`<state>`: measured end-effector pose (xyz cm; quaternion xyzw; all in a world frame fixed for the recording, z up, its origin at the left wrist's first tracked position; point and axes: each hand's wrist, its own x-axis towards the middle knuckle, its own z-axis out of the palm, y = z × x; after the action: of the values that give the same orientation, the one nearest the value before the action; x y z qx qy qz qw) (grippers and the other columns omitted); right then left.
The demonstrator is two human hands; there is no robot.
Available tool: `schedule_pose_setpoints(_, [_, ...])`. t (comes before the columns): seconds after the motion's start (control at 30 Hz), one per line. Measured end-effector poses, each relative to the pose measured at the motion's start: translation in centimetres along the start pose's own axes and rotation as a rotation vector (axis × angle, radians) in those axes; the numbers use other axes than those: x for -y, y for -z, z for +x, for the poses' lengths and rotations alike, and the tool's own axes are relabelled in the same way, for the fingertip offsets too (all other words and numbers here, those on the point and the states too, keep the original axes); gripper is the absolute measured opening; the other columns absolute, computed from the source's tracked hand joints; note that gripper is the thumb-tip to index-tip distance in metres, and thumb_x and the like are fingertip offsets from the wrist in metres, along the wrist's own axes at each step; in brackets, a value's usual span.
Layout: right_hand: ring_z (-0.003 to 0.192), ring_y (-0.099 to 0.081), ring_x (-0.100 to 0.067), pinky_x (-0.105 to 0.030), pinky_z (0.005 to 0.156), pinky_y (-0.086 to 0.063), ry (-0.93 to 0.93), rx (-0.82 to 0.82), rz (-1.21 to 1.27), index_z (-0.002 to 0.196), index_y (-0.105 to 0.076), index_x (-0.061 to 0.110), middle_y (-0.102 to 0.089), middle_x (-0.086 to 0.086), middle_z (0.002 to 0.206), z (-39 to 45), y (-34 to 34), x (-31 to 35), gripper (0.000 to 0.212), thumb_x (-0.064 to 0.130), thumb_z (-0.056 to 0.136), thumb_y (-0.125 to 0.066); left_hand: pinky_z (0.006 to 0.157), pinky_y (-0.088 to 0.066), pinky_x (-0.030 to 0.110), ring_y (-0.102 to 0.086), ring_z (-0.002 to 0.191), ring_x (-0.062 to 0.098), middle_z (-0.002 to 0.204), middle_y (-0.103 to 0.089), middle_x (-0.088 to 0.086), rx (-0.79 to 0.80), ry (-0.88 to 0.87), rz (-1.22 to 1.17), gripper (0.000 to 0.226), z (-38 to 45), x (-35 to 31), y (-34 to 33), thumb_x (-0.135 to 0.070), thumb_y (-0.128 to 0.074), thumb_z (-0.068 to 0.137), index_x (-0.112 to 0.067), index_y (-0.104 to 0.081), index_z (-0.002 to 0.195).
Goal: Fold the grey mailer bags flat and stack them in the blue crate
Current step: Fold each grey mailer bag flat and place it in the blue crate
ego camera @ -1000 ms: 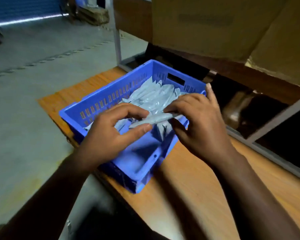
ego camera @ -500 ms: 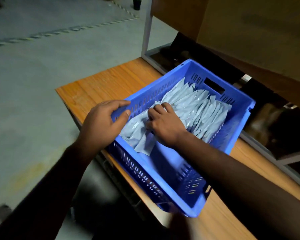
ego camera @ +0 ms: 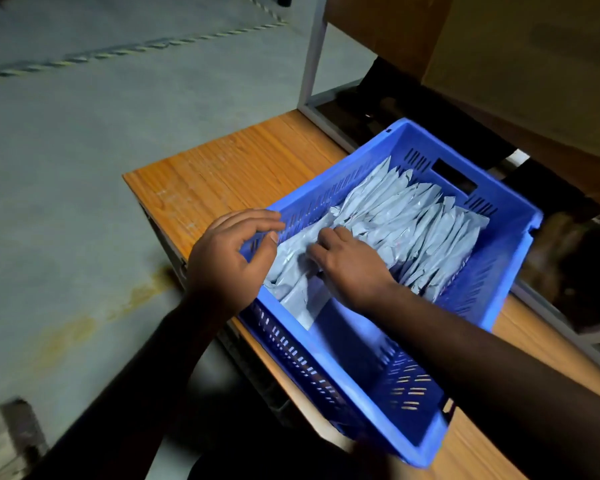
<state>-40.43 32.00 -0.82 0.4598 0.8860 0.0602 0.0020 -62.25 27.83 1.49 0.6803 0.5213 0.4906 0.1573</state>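
A blue crate [ego camera: 506, 282] stands on a wooden table [ego camera: 229, 171]. Several folded grey mailer bags [ego camera: 416, 230] stand in a row on edge in its far half. The nearest grey bag [ego camera: 291, 278] leans at the crate's left wall. My right hand [ego camera: 347, 261] is inside the crate, fingers curled down onto that nearest bag, pressing it against the row. My left hand [ego camera: 229, 254] hovers over the crate's left rim with fingers apart, thumb near the bag's edge, holding nothing that I can see.
The crate's near half shows bare blue floor [ego camera: 354, 344]. A metal shelf frame [ego camera: 314, 64] rises behind the table, with cardboard boxes [ego camera: 499, 46] on the shelf above. Grey concrete floor [ego camera: 66, 168] lies to the left, past the table's edge.
A second ago both hands held a folded bag over the crate. The right hand has since put it down into the crate against the row; the left hand has let go and opened.
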Motion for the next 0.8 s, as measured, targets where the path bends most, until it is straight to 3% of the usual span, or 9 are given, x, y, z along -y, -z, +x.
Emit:
schedule_pose_setpoints(0.13, [0.103,-0.063,-0.035,-0.038,0.071,-0.047,-0.289,0.219,0.074,0.110,-0.058,0.012,-0.063,-0.013,0.110,-0.2,0.7,0.9,0.032,0.027,0.087,-0.073,0.101,-0.050,0.038,-0.067,0.112,0.012,0.114,-0.074,-0.006,-0.005,0.001,0.000,0.018,0.0,0.0,-0.1,-0.014,-0.063,0.093,-0.015,-0.078,0.101])
schedule_pose_setpoints(0.2, [0.096,-0.069,-0.030,-0.035,0.074,-0.051,-0.394,0.400,0.175,0.101,-0.065,0.014,-0.069,-0.009,0.102,-0.5,1.1,1.5,0.029,0.040,0.089,-0.069,0.101,-0.050,0.034,-0.067,0.112,0.010,0.114,-0.074,-0.006,-0.008,-0.001,0.007,0.017,-0.1,-0.1,-0.2,-0.015,-0.062,0.094,-0.014,-0.078,0.101])
schedule_pose_setpoints(0.27, [0.076,-0.068,-0.025,-0.032,0.068,-0.055,-0.506,0.573,0.422,0.083,-0.066,0.015,-0.070,-0.006,0.084,-0.8,1.1,2.4,0.038,0.052,0.088,-0.073,0.102,-0.047,0.027,-0.065,0.112,0.005,0.114,-0.074,-0.007,-0.015,-0.002,0.018,0.017,-0.1,-0.3,-0.2,-0.015,-0.062,0.094,-0.015,-0.078,0.100])
schedule_pose_setpoints(0.33, [0.066,-0.068,-0.024,-0.036,0.066,-0.062,-0.702,0.649,0.844,0.080,-0.068,0.009,-0.074,-0.012,0.083,-1.0,1.0,3.3,0.043,0.050,0.086,-0.079,0.102,-0.042,0.019,-0.063,0.111,0.000,0.113,-0.074,-0.008,-0.023,0.001,0.026,0.017,0.0,-0.4,-0.2,-0.015,-0.062,0.093,-0.015,-0.078,0.099])
schedule_pose_setpoints(0.4, [0.065,-0.067,-0.027,-0.037,0.061,-0.063,-0.898,0.617,1.180,0.095,-0.072,-0.002,-0.075,-0.020,0.093,-1.3,0.9,4.0,0.041,0.038,0.087,-0.083,0.102,-0.041,0.018,-0.062,0.111,-0.001,0.112,-0.074,-0.008,-0.027,0.004,0.030,0.017,-0.1,-0.5,-0.3,-0.014,-0.062,0.093,-0.015,-0.078,0.098])
schedule_pose_setpoints(0.47, [0.063,-0.064,-0.026,-0.033,0.056,-0.061,-0.964,0.575,1.304,0.102,-0.070,-0.008,-0.075,-0.025,0.101,-1.4,0.6,4.5,0.043,0.031,0.088,-0.083,0.102,-0.043,0.022,-0.063,0.112,0.001,0.113,-0.074,-0.009,-0.026,0.006,0.031,0.017,-0.2,-0.6,-0.3,-0.015,-0.062,0.093,-0.016,-0.078,0.098])
schedule_pose_setpoints(0.63, [0.090,-0.076,-0.041,-0.052,0.092,-0.059,-1.007,0.448,1.295,0.083,-0.054,0.000,-0.076,-0.027,0.095,-0.6,-0.4,4.9,0.045,0.033,0.085,-0.085,0.102,-0.046,0.026,-0.065,0.112,0.004,0.113,-0.074,-0.009,-0.032,0.003,0.033,0.018,-0.2,-0.6,-0.2,-0.016,-0.061,0.093,-0.015,-0.078,0.098])
schedule_pose_setpoints(0.73, [0.083,-0.076,-0.032,-0.048,0.092,-0.059,-1.055,0.385,1.404,0.116,-0.044,-0.010,-0.077,-0.022,0.096,0.2,-0.2,4.8,0.068,0.030,0.083,-0.087,0.101,-0.047,0.028,-0.065,0.113,0.005,0.114,-0.074,-0.009,-0.017,-0.005,0.048,0.018,-0.3,-0.7,-0.2,-0.015,-0.061,0.094,-0.016,-0.078,0.099])
schedule_pose_setpoints(0.8, [0.083,-0.075,-0.031,-0.047,0.092,-0.059,-1.090,0.343,1.542,0.148,-0.021,-0.010,-0.075,-0.023,0.100,0.4,0.2,5.0,0.095,0.021,0.086,-0.085,0.102,-0.047,0.030,-0.064,0.113,0.005,0.115,-0.074,-0.009,-0.009,-0.008,0.050,0.018,-0.3,-0.7,-0.2,-0.015,-0.061,0.094,-0.016,-0.078,0.099])
